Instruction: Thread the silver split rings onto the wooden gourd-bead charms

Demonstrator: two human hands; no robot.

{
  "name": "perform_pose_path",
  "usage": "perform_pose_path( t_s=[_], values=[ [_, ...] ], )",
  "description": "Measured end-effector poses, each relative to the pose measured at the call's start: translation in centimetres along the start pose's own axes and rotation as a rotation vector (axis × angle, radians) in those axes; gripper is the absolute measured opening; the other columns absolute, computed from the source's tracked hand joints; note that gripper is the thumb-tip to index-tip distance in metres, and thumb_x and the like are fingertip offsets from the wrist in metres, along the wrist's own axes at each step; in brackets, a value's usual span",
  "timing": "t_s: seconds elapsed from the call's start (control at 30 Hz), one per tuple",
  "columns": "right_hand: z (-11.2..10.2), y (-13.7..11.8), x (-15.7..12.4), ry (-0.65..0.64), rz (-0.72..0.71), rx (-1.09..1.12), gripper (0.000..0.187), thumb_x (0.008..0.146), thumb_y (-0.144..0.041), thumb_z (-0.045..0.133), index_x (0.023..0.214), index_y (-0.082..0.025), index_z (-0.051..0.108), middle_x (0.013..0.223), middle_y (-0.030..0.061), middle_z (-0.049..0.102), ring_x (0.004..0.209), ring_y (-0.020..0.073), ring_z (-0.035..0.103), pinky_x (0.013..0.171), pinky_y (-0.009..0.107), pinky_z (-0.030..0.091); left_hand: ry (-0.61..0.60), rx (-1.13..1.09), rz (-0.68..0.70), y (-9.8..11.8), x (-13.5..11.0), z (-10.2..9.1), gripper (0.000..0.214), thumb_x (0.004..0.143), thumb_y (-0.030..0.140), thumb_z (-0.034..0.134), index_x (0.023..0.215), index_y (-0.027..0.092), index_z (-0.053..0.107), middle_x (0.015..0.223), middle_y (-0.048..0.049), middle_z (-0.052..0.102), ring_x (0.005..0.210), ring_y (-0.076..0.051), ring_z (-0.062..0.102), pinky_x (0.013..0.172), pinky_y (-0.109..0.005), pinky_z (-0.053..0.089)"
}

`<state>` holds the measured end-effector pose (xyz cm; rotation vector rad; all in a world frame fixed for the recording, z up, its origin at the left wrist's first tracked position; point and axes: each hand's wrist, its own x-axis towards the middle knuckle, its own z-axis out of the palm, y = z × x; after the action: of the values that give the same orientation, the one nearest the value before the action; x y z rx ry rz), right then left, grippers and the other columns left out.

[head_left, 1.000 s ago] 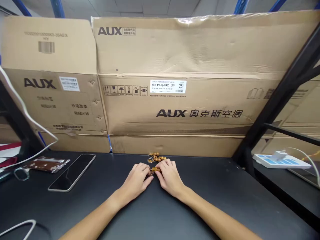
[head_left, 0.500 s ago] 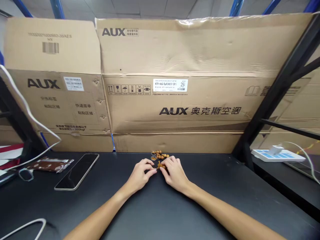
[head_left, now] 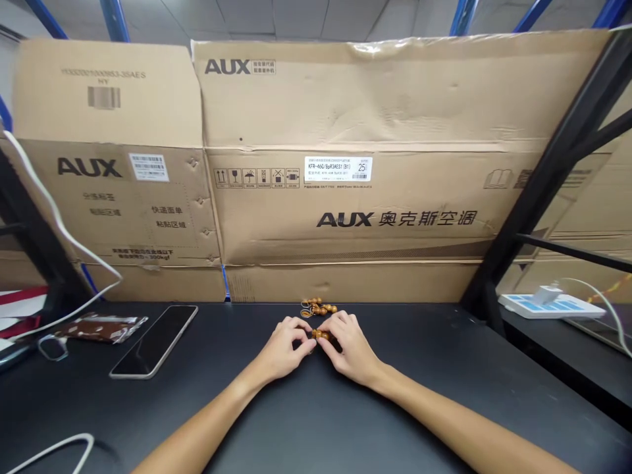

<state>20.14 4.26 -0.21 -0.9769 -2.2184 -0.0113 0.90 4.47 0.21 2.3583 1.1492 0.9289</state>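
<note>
**All Close Together in the Middle**

Our left hand (head_left: 282,345) and our right hand (head_left: 348,347) sit near each other on the black table (head_left: 409,395). Our fingers (head_left: 340,322) curl in, and the tips of both hands almost meet. A short string of brown wooden beads (head_left: 320,334) lies between the hands, right at the tips of our right fingers. We cannot tell if the fingers really grip it. More wooden beads (head_left: 318,307) and little metal rings (head_left: 307,313) lie just past our fingers, not touching them. Left of our fingers are a black phone (head_left: 153,341) and a shiny brown packet (head_left: 101,328). Past our fingers stands a big cardboard box (head_left: 345,197).
</note>
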Motion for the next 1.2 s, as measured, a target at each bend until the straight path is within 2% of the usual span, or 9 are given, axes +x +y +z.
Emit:
perform_pose_path(
  t_s=[0.27,0.5,0.67,0.9,1.1,1.2],
  values=[
    [-0.2,-0.4,-0.8,-0.003,-0.001,-0.046,0.01,0.09,-0.023,0.049,0.088,-0.019,0.058,0.088,0.0059,0.064,0.088,0.0207,0.052,0.075,0.034,0.036,0.013,0.024,0.044,0.6,-0.1,0.2,0.023,0.085,0.021,0.052,0.067,0.02,0.065,0.098,-0.0027,0.065,0.094,-0.019,0.056,0.088,-0.034,0.043],
    [-0.3,-0.6,-1.4,0.002,0.012,-0.036,0.01,0.09,-0.023,0.049,0.089,-0.02,0.058,0.089,0.0054,0.065,0.088,0.0206,0.052,0.075,0.035,0.037,-0.031,-0.026,0.049,1.2,-0.2,0.1,0.015,0.074,0.014,0.058,0.062,0.019,0.063,0.098,-0.0036,0.065,0.09,-0.018,0.06,0.085,-0.032,0.045],
    [-0.3,-0.6,-1.4,0.004,-0.006,-0.041,0.011,0.09,-0.024,0.049,0.09,-0.02,0.059,0.089,0.0059,0.065,0.088,0.0207,0.052,0.075,0.035,0.037,-0.025,-0.078,0.046,1.1,0.0,0.0,0.031,0.083,0.025,0.056,0.053,0.018,0.059,0.093,-0.0029,0.066,0.085,-0.016,0.061,0.081,-0.029,0.046],
    [-0.5,-1.2,-1.6,0.024,0.038,-0.065,0.011,0.09,-0.024,0.049,0.09,-0.02,0.06,0.089,0.0053,0.064,0.088,0.0203,0.052,0.075,0.034,0.036,-0.07,-0.112,0.04,0.9,-0.2,0.0,0.018,0.078,0.016,0.056,0.065,0.019,0.068,0.098,-0.0022,0.065,0.085,-0.015,0.061,0.076,-0.026,0.047],
    [-0.4,-1.2,-1.4,0.032,0.035,-0.108,0.01,0.089,-0.023,0.05,0.088,-0.02,0.059,0.088,0.0049,0.064,0.087,0.0202,0.053,0.074,0.033,0.037,-0.042,-0.086,0.042,1.8,-0.8,0.0,0.017,0.074,0.012,0.055,0.062,0.018,0.065,0.09,-0.0019,0.065,0.082,-0.015,0.06,0.079,-0.026,0.045],
    [-0.2,-1.0,-1.3,0.019,0.025,-0.089,0.01,0.09,-0.023,0.049,0.088,-0.02,0.059,0.088,0.0052,0.064,0.087,0.0205,0.052,0.074,0.034,0.037,-0.025,-0.071,0.049,2.1,-0.9,0.0,0.021,0.078,0.016,0.055,0.058,0.018,0.063,0.088,-0.0017,0.065,0.08,-0.014,0.06,0.078,-0.025,0.045]
  ],
)
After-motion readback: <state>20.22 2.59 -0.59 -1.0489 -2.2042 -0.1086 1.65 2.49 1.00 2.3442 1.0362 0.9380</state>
